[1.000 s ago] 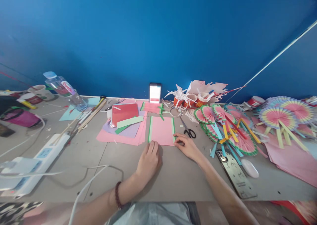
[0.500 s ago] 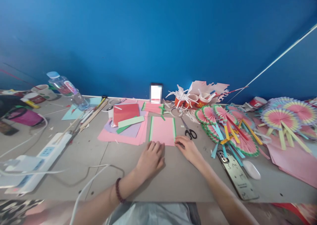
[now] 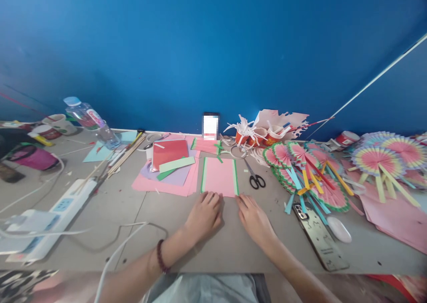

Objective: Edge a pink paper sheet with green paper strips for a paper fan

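Note:
A pink sheet with green and pale green strips along its left and right sides lies flat on the table. My left hand rests at its near left corner, fingers curled together; anything under them is hidden. At the near right corner, my right hand touches the green edge, its fingers extended and lying on the table. Black-handled scissors lie just right of the sheet. Behind it sits a pleated pink and green paper.
Left are coloured papers, wooden sticks, a bottle and a power strip with white cables. Right are folded fans, a phone, a white mouse and pink sheets. Paper cups stand behind.
My right hand has shifted slightly down, and its fingers have straightened from a bent pose at the sheet's right edge. My left hand has hardly moved.

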{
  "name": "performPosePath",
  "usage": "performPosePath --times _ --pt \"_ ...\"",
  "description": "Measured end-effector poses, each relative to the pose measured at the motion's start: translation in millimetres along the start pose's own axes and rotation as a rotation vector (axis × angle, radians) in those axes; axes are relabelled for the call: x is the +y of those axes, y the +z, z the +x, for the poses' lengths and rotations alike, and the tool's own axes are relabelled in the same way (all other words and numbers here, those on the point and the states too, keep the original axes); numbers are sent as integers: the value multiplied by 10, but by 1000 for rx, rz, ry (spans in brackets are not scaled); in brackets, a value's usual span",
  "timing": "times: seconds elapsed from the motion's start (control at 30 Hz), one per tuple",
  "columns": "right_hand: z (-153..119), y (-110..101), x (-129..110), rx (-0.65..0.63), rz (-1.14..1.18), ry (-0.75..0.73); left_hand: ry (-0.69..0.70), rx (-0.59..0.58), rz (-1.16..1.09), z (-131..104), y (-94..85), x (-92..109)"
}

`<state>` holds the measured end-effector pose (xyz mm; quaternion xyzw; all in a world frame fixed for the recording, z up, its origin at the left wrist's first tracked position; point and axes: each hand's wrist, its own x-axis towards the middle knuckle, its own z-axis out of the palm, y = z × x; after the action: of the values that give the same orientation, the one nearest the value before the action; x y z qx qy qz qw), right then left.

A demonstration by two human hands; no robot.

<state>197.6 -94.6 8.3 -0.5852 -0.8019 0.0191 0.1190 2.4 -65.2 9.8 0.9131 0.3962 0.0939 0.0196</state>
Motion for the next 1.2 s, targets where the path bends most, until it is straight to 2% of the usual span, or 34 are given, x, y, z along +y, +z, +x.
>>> performPosePath --times 0.13,0.27,0.47,0.73,1.0,1.2 --pt "-77 89 -57 58 5 40 -1 -5 37 -14 16 16" --pt "-96 140 -87 89 -90 13 -29 0 81 -31 25 40" --pt "-89 139 -115 58 -222 -41 -47 10 71 -55 67 83" --pt "-23 39 -270 26 -143 65 -86 45 69 -84 70 167" --pt "-27 78 -357 55 -257 42 -119 76 117 -108 110 205" --pt "-36 150 -347 74 -247 14 -108 47 14 -91 52 169"
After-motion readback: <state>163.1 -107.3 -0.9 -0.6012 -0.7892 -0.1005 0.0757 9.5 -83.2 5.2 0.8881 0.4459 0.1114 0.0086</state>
